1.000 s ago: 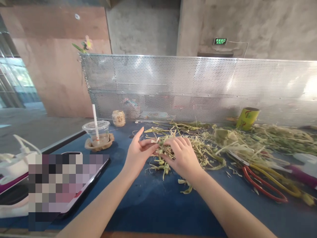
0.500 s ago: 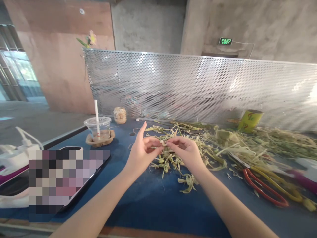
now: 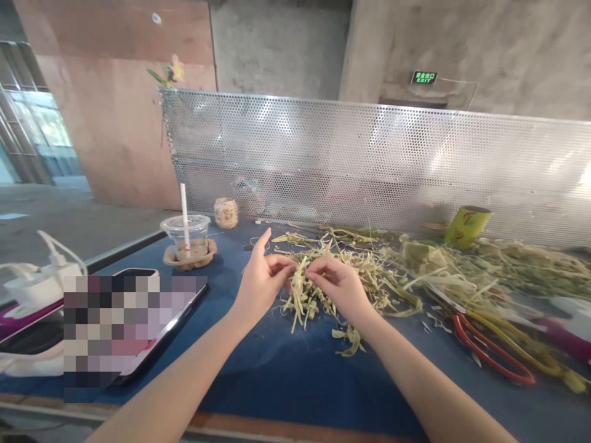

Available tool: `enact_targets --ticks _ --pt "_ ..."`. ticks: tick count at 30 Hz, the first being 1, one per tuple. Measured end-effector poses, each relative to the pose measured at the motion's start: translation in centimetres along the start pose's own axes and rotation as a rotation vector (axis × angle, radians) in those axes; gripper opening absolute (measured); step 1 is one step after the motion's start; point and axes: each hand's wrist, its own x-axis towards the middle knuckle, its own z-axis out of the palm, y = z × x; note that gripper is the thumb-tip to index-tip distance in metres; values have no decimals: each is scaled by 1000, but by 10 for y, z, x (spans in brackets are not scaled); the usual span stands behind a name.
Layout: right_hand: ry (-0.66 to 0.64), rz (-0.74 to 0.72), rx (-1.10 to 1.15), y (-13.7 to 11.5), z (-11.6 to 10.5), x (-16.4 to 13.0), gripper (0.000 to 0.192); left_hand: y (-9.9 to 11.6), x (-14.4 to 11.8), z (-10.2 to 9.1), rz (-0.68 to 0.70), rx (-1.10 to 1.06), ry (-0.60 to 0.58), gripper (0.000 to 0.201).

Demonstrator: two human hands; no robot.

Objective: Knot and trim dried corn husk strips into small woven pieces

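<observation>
My left hand (image 3: 261,281) and my right hand (image 3: 339,285) meet over the blue table top (image 3: 286,375), both pinching a small bundle of pale dried plant strips (image 3: 300,294) lifted a little off the surface. The strips hang down between my fingertips. My left index finger points up and away. Behind the hands spreads a wide heap of green-yellow stems and leaves (image 3: 415,264).
Red-handled shears (image 3: 489,347) lie at the right. A plastic cup with a straw (image 3: 187,240) and a small jar (image 3: 226,212) stand at the back left, a yellow cup (image 3: 466,224) at the back right. A tablet (image 3: 133,323) lies at the left. A perforated metal screen (image 3: 369,160) closes the table's far side.
Both hands rose from the pile with a small bundle of strips pinched between them; my right hand went from lying flat on the heap to a fingertip pinch.
</observation>
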Motion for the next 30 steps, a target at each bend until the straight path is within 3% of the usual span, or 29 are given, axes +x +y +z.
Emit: enact_targets --ticks 3,5,11,15,19,24,26,30 --pt "-29 -290 -259 -5 -4 -2 9 -1 1 -1 -23 -27 -43 95" --pt "0 -322 -255 -7 -6 -2 9 -1 0 -2 5 9 -74 93" --pt "-4 -21 118 -4 -8 0 5 4 -4 -4 222 151 -128 82" --pt "50 51 127 -7 -9 1 6 1 -4 -5 397 345 -100 82" --pt "24 134 120 -12 -8 1 11 -6 -1 -7 706 478 -122 82" --pt "-90 260 371 -18 -11 1 18 -2 -3 -9 1123 506 -168 88" --pt "-158 279 439 -21 -14 1 18 2 -8 -10 1119 509 -179 81" --pt "-254 284 471 -23 -17 -1 11 9 -16 -14 889 554 -262 38"
